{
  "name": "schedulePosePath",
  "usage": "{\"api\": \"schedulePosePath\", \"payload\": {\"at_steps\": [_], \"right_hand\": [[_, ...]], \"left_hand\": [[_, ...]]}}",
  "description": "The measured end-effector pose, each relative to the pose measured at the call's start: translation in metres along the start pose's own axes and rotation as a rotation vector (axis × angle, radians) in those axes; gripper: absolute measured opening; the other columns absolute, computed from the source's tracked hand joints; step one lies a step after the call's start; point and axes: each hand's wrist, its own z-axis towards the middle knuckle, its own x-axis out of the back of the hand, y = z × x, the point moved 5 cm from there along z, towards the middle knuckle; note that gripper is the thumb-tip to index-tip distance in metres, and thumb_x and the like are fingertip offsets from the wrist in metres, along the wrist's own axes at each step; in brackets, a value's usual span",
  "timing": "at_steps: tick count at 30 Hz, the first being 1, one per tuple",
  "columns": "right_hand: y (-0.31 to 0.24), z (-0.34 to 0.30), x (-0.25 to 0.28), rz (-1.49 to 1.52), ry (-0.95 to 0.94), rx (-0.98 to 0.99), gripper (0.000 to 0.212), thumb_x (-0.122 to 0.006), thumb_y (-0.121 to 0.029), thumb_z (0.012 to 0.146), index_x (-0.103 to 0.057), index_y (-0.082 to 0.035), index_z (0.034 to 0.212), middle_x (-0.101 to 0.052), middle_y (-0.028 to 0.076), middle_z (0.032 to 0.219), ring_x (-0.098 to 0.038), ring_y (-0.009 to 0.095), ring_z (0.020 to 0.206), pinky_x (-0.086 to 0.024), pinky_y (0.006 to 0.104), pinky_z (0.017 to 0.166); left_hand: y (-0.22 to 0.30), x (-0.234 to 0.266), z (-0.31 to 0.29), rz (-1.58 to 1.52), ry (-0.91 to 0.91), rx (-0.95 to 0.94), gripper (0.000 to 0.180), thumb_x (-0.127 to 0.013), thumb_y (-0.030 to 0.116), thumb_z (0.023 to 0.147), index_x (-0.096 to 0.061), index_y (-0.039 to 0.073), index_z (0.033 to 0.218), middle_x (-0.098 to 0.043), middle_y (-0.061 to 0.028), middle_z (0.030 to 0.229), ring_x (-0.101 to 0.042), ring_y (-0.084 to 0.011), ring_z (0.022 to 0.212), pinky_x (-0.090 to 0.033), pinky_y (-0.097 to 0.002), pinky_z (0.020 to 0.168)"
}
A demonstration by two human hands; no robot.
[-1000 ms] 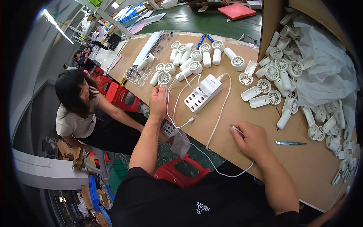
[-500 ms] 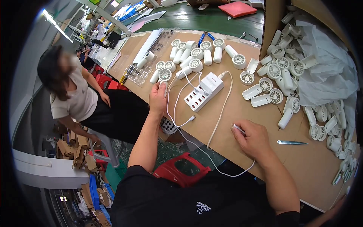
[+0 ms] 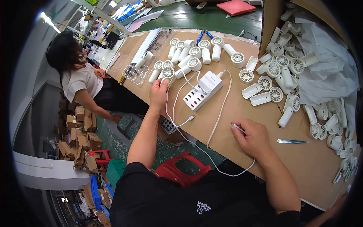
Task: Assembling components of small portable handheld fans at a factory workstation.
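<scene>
My left hand [image 3: 158,96] is closed round a small white handheld fan [image 3: 168,72], whose spoked round head shows above my fingers. The fan's lower part is hidden in the hand. In my right hand [image 3: 252,138], thumb and fingers pinch the white plug of a charging cable [image 3: 238,128]; its cord loops below the hand and runs back leftward. Between the hands stands a white multi-port USB charger [image 3: 200,94] with cords plugged in. Another loose cable plug [image 3: 191,118] lies near the table edge. Several white fans [image 3: 206,56] are grouped just beyond my left hand.
White fan housings [image 3: 276,94] lie piled at the right by a cardboard box [image 3: 321,11]. Tweezers [image 3: 292,141] rest right of my right hand. Blue-handled pliers [image 3: 204,36] lie behind the fans. Below the table edge is a red stool [image 3: 181,168]. Another person [image 3: 87,79] stands at left.
The fan in my left hand has shifted slightly up and right, its head tilting. My right hand stays nearly still. The other person has turned away, and the grey stool by their hand has moved right.
</scene>
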Motion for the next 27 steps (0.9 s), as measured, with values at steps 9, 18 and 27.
{"api": "schedulePosePath", "payload": {"at_steps": [9,18,27], "right_hand": [[0.002,0.0,0.0,0.021,0.023,-0.007,0.01,-0.072,-0.012,0.093,-0.072,-0.006,0.101,-0.071,0.005,0.083,-0.06,0.022,0.064,-0.048,0.0329,0.061],[0.012,0.001,-0.001,0.237,0.125,-0.025,0.009,-0.071,-0.01,0.095,-0.073,-0.005,0.101,-0.06,0.003,0.084,-0.053,0.018,0.069,-0.044,0.0299,0.063],[0.028,0.003,0.004,0.273,0.261,-0.05,0.015,-0.069,-0.019,0.096,-0.074,-0.008,0.104,-0.066,0.006,0.089,-0.06,0.024,0.073,-0.048,0.036,0.066]], "left_hand": [[-0.009,0.005,0.025,0.349,0.091,-0.109,0.042,-0.061,0.032,0.105,-0.066,-0.004,0.125,-0.072,-0.0157,0.109,-0.068,-0.0251,0.097,-0.054,-0.0337,0.089],[0.081,-0.024,-0.044,0.531,0.196,-0.727,0.021,-0.066,0.016,0.097,-0.069,0.002,0.112,-0.069,-0.0139,0.114,-0.065,-0.0312,0.099,-0.053,-0.0414,0.09],[0.134,-0.129,-0.199,0.043,-0.379,-0.675,0.023,-0.066,-0.001,0.093,-0.068,0.001,0.115,-0.069,-0.0141,0.116,-0.066,-0.0283,0.102,-0.052,-0.035,0.092]]}}
